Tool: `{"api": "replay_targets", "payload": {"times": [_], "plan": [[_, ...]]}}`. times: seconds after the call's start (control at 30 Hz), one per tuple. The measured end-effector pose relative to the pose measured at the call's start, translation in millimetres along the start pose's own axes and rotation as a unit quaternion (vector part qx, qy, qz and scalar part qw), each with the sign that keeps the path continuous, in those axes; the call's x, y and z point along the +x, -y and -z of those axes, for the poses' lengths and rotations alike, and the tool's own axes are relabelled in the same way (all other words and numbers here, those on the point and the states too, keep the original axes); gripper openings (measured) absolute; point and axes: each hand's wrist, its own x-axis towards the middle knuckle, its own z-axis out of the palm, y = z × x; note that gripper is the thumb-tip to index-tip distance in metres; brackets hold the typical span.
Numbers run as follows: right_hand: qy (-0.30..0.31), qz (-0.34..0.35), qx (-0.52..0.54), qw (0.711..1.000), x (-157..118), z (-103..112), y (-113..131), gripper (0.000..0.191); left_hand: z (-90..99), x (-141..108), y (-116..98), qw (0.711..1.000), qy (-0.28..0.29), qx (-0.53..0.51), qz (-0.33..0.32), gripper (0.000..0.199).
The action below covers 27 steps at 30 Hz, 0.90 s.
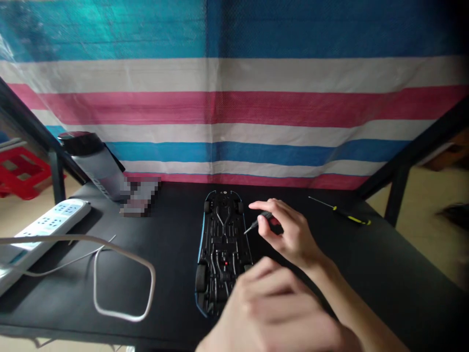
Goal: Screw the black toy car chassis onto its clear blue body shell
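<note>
A toy car (224, 244) lies upside down on the black table, its black underside with wheels and molded pipes facing up and blue body edges showing. A small red spot shows on the underside. My right hand (287, 232) is just right of the car, closed around the dark handle of a small screwdriver (252, 226). Its metal tip points down and left at the car's right edge; contact cannot be made out. My left hand (282, 313) is close to the camera, blurred, with fingers curled in. It covers the car's near right part, and anything inside it is hidden.
Another screwdriver (350, 215), black and yellow, lies at the right. On the left are a white power strip (54, 220), a looped pale cable (152, 278) and a grey bottle (97, 166) beside a pixelated item (141, 198). A striped sheet (234, 107) hangs behind the table.
</note>
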Motion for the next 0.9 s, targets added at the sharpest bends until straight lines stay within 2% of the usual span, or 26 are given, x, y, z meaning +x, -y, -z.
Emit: {"api": "replay_targets", "payload": {"times": [0.03, 0.1, 0.17, 0.23, 0.3, 0.37, 0.43, 0.53, 0.63, 0.8, 0.87, 0.9], "plan": [[0.001, -0.013, -0.002, 1.0, 2.0, 1.2, 2.0, 0.023, 8.9, -0.5, 8.1, 0.998, -0.038, -0.025, 0.033, 0.033], [0.019, -0.035, -0.007, 0.999, 7.5, 4.9, 6.6, 0.021, 29.2, -3.1, 26.7, 0.984, 0.023, 0.01, 0.174, 0.027], [0.055, -0.048, -0.009, 0.997, 15.0, 10.3, 11.7, 0.023, 46.3, -6.4, 44.7, 0.96, 0.11, 0.102, 0.236, 0.019], [0.098, -0.05, -0.006, 0.994, 23.7, 16.8, 16.5, 0.022, 56.4, -7.9, 58.4, 0.931, 0.194, 0.211, 0.227, 0.022], [0.141, -0.046, -0.004, 0.989, 32.5, 23.2, 20.0, 0.018, 61.0, -5.5, 66.9, 0.905, 0.254, 0.266, 0.213, 0.029], [0.188, -0.044, -0.013, 0.981, 40.3, 28.7, 21.9, 0.014, 64.1, 1.6, 72.0, 0.893, 0.299, 0.271, 0.198, 0.042], [0.229, -0.058, -0.042, 0.971, 46.3, 33.4, 22.7, 0.011, 68.1, 12.3, 76.3, 0.887, 0.339, 0.252, 0.186, 0.045], [0.267, -0.098, -0.094, 0.954, 52.0, 39.8, 24.0, 0.013, 73.8, 30.2, 83.4, 0.876, 0.379, 0.22, 0.202, 0.031], [0.275, -0.098, -0.084, 0.953, 56.4, 44.6, 26.3, 0.017, 75.3, 44.1, 89.9, 0.857, 0.42, 0.22, 0.201, 0.025], [0.292, -0.076, -0.087, 0.949, 61.6, 41.2, 29.0, 0.015, 73.6, 45.8, 102.9, 0.861, 0.425, 0.219, 0.172, 0.005], [0.287, -0.078, -0.118, 0.947, 61.9, 38.0, 28.7, 0.017, 73.8, 40.7, 107.6, 0.865, 0.432, 0.216, 0.137, 0.018], [0.284, -0.078, -0.122, 0.948, 61.8, 37.1, 28.0, 0.019, 73.9, 38.1, 108.8, 0.866, 0.433, 0.216, 0.123, 0.019]]}}
